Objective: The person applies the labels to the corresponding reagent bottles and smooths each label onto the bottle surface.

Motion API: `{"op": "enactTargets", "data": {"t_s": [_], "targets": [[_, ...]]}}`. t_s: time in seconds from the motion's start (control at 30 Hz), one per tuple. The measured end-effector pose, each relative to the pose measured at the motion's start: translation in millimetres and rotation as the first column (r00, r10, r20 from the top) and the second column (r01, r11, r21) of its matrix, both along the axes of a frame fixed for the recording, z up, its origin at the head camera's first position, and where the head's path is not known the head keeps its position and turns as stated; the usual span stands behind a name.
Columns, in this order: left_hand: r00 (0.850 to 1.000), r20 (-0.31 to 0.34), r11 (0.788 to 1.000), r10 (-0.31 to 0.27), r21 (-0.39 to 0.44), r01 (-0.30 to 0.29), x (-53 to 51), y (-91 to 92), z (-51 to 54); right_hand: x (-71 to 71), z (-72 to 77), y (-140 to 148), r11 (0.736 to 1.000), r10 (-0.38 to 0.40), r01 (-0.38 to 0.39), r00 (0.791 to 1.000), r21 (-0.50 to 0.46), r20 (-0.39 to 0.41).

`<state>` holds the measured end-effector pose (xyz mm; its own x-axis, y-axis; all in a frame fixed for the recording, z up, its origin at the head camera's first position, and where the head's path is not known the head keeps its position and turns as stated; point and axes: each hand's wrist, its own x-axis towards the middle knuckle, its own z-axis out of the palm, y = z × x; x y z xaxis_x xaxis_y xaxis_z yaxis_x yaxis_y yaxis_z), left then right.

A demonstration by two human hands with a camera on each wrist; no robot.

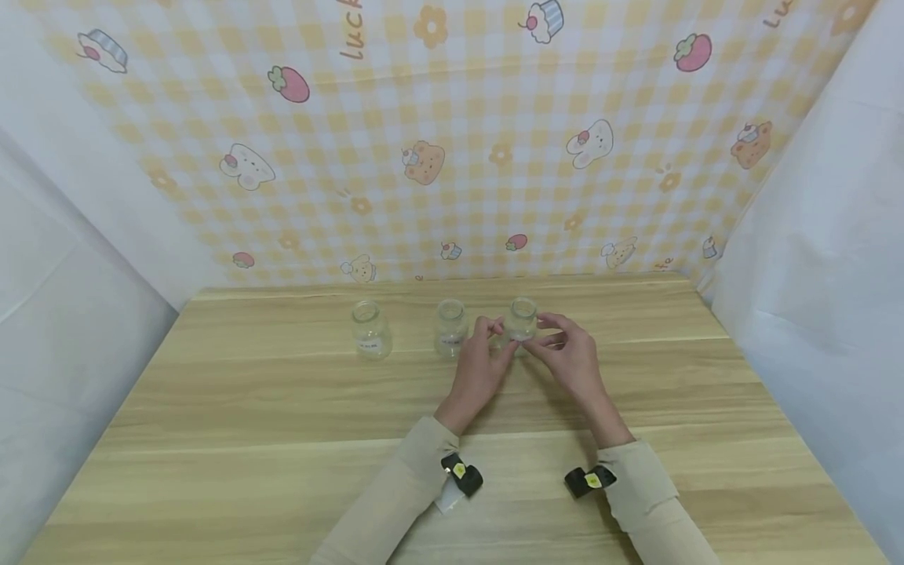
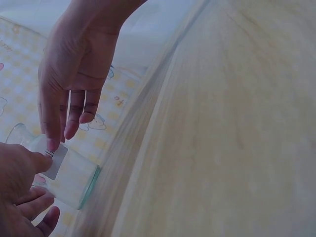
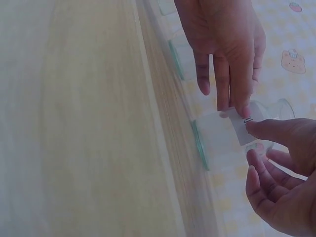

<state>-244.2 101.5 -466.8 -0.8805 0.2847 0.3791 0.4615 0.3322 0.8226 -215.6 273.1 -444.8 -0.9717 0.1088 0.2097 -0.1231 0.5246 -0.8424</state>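
Observation:
A clear glass jar [image 1: 523, 320], lidless and upright, stands between my two hands. My left hand [image 1: 479, 373] holds it from the left, thumb in front and fingers round the side. From the right, my right hand [image 1: 574, 362] grips it the same way. A small white label [image 3: 240, 129] with dark print lies across the jar's front, and both thumbs press on it. In the left wrist view, the jar's greenish base [image 2: 89, 187] shows near the tabletop. Part of the label is hidden under the thumbs.
Two more open glass jars, a middle one [image 1: 450, 326] and a left one [image 1: 370, 333], stand in a row to the left, each with a printed label. A small whitish piece [image 1: 450, 496] lies by my left sleeve. A checked cloth [image 1: 466, 212] hangs behind the wooden table [image 1: 282, 455].

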Motion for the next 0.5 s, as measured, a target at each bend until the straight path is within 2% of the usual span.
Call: {"op": "enactTargets", "data": {"t_s": [0.23,0.5], "targets": [[1.000,0.024,1.000,0.013,-0.002,-0.012,-0.7,0.5,-0.1,-0.2,0.5,0.1,1.000,-0.002,0.002,1.000,0.010,-0.011],[0.997,0.077,1.000,-0.002,0.015,0.001,-0.2,-0.3,1.0,-0.9,1.1,0.7,1.000,-0.011,0.011,1.000,0.006,-0.001]]}}
